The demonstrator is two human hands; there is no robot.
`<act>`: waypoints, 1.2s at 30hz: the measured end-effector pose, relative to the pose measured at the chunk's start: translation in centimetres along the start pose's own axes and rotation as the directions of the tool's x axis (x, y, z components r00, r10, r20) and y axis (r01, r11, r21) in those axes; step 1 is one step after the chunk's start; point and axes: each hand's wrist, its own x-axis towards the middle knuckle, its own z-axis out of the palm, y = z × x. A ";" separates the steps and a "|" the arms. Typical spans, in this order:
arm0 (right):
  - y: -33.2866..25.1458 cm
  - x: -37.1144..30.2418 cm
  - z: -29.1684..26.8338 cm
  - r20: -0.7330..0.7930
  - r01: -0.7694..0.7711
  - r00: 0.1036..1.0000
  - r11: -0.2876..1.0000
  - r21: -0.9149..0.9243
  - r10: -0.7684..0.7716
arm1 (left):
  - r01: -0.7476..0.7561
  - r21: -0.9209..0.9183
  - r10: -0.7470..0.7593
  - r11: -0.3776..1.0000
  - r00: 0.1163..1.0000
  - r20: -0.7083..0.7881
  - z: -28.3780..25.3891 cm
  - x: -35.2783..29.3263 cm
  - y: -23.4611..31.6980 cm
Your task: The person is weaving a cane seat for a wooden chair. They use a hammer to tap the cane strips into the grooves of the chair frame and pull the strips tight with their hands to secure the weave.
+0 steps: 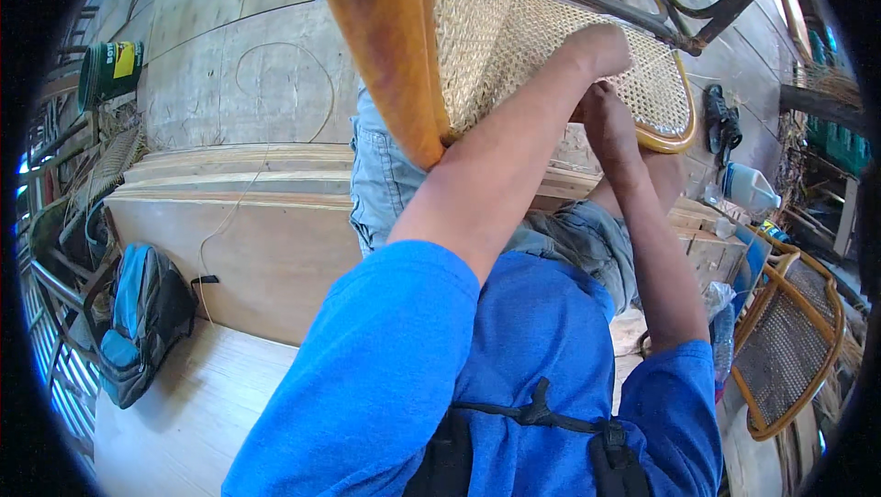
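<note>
A rattan chair with woven cane panels (541, 24) lies tipped across my lap. Its thick varnished post (385, 47) leans against my left forearm and thigh. My left hand (601, 49) is curled closed over the cane near the rounded rim (674, 137). Just below it, at the panel's near edge, my right hand (610, 121) is also closed, with the fingertips close to the left hand. Anything pinched between the fingers is too hidden to make out.
Stacked boards (239, 171) form a low bench beneath me. A backpack (133, 323) and a green bucket (110, 75) are at left. Sandals (722, 121), a white jug (748, 187) and another cane-and-rattan piece (791, 346) are at right. A thin strand (330, 98) loops over the boards.
</note>
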 end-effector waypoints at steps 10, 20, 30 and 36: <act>1.9 -0.8 0.5 -0.120 0.117 0.987 0.987 0.110 -0.104 | -0.006 -0.453 -0.117 0.892 0.963 -0.242 2.3 -18.8 1.1; -0.4 -0.3 -2.3 -0.002 0.139 0.990 0.990 -0.006 -0.139 | 0.030 -0.100 0.002 0.995 0.950 0.311 4.2 -21.9 0.1; -2.0 -0.2 -2.8 0.105 0.022 0.994 0.999 -0.031 -0.019 | 0.015 -0.127 0.024 0.992 0.953 0.301 4.2 -22.1 -0.4; -2.0 0.6 -3.6 0.088 0.165 0.983 0.986 -0.014 -0.163 | 0.051 -0.113 -0.012 0.992 0.948 0.318 4.7 -21.7 -0.5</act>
